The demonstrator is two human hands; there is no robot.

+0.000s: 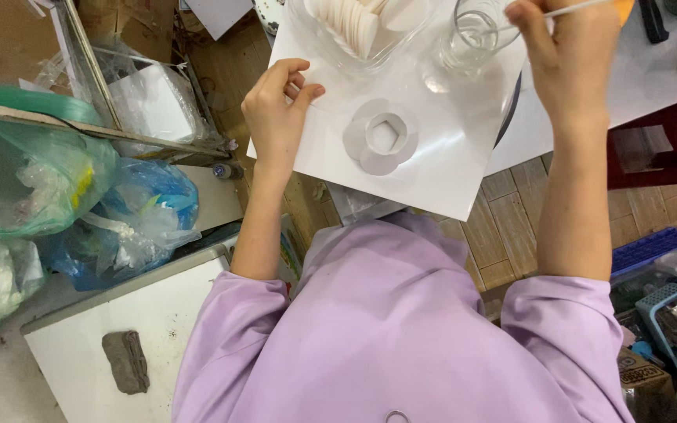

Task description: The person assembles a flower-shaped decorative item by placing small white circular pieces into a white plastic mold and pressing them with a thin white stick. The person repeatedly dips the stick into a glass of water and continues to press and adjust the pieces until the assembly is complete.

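Fingers of the left hand (277, 110) press flat on the white sheet (432, 176) beside a half-built ring of paper petals (381, 136), while the right hand (570, 55) pinches a thin stick (581, 8); many round discs (354, 23) wait unused in the clear tub.

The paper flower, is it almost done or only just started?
Just started, it seems. Done: one ring of round white petals forms the paper flower on the white sheet. In hand: the right hand holds a thin stick by the glass jar; the left hand steadies the sheet. Left: many white discs wait in the clear container.
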